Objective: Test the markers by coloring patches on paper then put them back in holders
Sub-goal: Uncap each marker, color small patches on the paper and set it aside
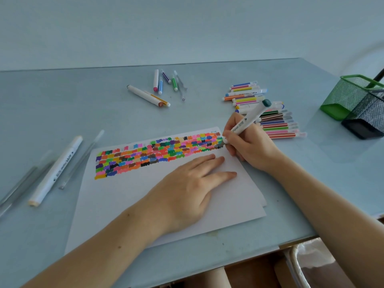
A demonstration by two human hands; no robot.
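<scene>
A white sheet of paper [128, 196] lies on the table, its upper part filled with rows of small colored patches [158, 152]. My left hand [187, 190] lies flat on the paper with straight fingers, pressing it down. My right hand [249, 146] grips a thick white marker with a dark green end cap [249, 119]; its tip touches the paper at the right end of the patches. A green mesh holder [345, 96] and a black mesh holder [367, 119] stand at the far right.
A pile of thin striped markers [274, 121] lies just behind my right hand. Several more markers [162, 86] are scattered at the back centre. A thick white marker [56, 169] and clear pens lie left of the paper. The table's front edge runs below my arms.
</scene>
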